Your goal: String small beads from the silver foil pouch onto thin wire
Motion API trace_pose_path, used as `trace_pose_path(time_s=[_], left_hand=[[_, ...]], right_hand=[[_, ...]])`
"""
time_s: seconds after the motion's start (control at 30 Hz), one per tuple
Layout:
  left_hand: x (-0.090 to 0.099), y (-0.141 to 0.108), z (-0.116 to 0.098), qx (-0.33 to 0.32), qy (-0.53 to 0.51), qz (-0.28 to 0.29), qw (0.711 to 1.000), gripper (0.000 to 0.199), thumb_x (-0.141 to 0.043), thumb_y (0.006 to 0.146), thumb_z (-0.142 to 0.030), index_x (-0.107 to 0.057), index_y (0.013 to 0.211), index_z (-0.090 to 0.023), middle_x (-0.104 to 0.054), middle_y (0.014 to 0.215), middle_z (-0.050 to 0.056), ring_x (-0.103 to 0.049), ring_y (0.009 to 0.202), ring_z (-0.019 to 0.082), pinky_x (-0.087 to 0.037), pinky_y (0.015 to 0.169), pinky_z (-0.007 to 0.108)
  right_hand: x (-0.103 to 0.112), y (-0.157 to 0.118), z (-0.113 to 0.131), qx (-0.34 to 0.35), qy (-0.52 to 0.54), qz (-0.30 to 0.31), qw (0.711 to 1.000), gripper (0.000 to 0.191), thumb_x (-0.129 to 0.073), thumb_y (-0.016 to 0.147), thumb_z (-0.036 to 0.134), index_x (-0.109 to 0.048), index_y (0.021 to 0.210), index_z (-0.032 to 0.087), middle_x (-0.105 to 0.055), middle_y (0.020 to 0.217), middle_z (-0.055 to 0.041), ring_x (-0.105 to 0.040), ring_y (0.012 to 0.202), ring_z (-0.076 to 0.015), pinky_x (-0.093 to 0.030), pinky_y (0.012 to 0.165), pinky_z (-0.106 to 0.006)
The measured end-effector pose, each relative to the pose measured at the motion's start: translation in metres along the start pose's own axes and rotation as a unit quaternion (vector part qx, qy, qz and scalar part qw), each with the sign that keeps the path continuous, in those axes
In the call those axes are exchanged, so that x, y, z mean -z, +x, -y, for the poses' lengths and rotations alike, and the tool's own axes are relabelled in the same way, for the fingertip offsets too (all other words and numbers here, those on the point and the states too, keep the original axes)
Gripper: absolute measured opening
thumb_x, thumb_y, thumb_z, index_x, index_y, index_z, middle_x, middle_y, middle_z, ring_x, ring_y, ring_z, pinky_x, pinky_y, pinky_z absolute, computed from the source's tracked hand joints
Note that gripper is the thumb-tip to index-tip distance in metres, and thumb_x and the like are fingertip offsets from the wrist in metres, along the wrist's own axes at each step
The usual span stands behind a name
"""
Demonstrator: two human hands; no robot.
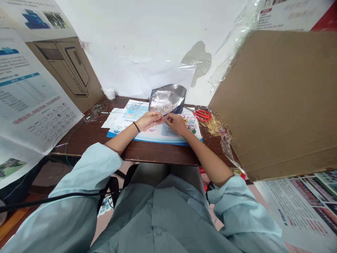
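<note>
My left hand, with a dark band at the wrist, is turned palm up with its fingertips closed together. A thin greenish string runs across the papers from the left into this hand. Fingertip to fingertip with it, my right hand is closed in a pinch; what it grips is too small to make out. Just behind both hands stands an open silver-lined pouch with many tiny coloured beads in it. More coloured beads lie on the printed sheet beside my right hand.
Red-handled scissors rest by a heap of thin golden sticks on the right. Tangled clear strands lie on the left of the brown table. Cardboard panels rise on both sides, with a white wall behind.
</note>
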State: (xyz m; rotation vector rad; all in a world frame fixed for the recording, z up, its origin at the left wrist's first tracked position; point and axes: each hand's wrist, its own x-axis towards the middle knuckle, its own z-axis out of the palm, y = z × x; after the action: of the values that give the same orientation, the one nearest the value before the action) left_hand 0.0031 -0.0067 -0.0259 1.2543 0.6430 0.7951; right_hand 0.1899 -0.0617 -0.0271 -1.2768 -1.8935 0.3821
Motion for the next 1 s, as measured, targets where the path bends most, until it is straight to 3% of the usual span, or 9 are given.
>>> trace_pose_path(time_s=[0.17,0.4,0.53,0.7,0.83,1.0], left_hand=[[-0.0006,0.0007,0.0004,-0.001,-0.001,-0.011,1.0,0.009,-0.075,0.08,-0.017,-0.067,0.079,-0.012,-0.07,0.08,0.006,-0.069,0.077,0.013,-0.053,0.094,0.035],[-0.0014,0.0007,0.002,0.004,-0.014,-0.007,1.0,0.009,-0.077,0.077,-0.016,-0.068,0.079,-0.012,-0.071,0.08,0.006,-0.069,0.079,0.013,-0.054,0.09,0.031],[-0.0019,0.0013,0.0021,0.015,-0.015,-0.021,1.0,0.01,-0.077,0.077,-0.015,-0.068,0.079,-0.012,-0.071,0.08,0.005,-0.069,0.077,0.012,-0.055,0.087,0.03],[-0.0032,0.0004,0.0012,0.029,-0.022,-0.036,0.999,0.01,-0.075,0.077,-0.011,-0.068,0.084,-0.014,-0.071,0.084,0.004,-0.069,0.079,0.011,-0.054,0.089,0.03],[-0.0036,-0.0005,0.0019,0.043,-0.031,-0.031,0.998,0.013,-0.074,0.077,-0.009,-0.069,0.087,-0.014,-0.072,0.085,0.005,-0.069,0.081,0.012,-0.054,0.085,0.027],[-0.0029,0.0005,0.0043,0.046,-0.029,-0.029,0.998,0.015,-0.076,0.078,-0.011,-0.072,0.093,-0.012,-0.073,0.088,0.007,-0.068,0.081,0.011,-0.053,0.087,0.028]], right_hand=[[0.0006,-0.0023,0.0051,-0.01,0.022,0.027,0.999,0.012,-0.048,0.087,0.022,-0.058,0.082,0.02,-0.056,0.065,0.0029,-0.048,0.062,-0.013,-0.036,0.065,-0.025],[0.0041,-0.0003,0.0056,-0.019,-0.001,0.019,1.0,0.011,-0.055,0.084,0.026,-0.061,0.079,0.019,-0.049,0.058,0.0053,-0.044,0.058,-0.0116,-0.033,0.062,-0.025],[0.0021,0.0,0.0035,-0.024,-0.028,-0.015,0.999,0.012,-0.054,0.086,0.025,-0.062,0.079,0.019,-0.054,0.061,0.0032,-0.045,0.06,-0.0129,-0.034,0.063,-0.026],[0.0031,-0.0001,0.0035,0.01,-0.08,-0.088,0.993,0.018,-0.049,0.09,0.022,-0.06,0.077,0.02,-0.065,0.08,-0.005,-0.052,0.08,-0.0191,-0.039,0.077,-0.03],[0.0034,0.0003,0.0041,0.031,-0.084,-0.093,0.992,0.019,-0.047,0.092,0.021,-0.061,0.079,0.02,-0.067,0.085,-0.0068,-0.054,0.086,-0.0206,-0.041,0.083,-0.032],[-0.0009,0.0005,0.0024,0.052,-0.08,-0.105,0.99,0.015,-0.052,0.09,0.021,-0.061,0.078,0.021,-0.066,0.081,-0.005,-0.054,0.082,-0.0198,-0.041,0.077,-0.032]])
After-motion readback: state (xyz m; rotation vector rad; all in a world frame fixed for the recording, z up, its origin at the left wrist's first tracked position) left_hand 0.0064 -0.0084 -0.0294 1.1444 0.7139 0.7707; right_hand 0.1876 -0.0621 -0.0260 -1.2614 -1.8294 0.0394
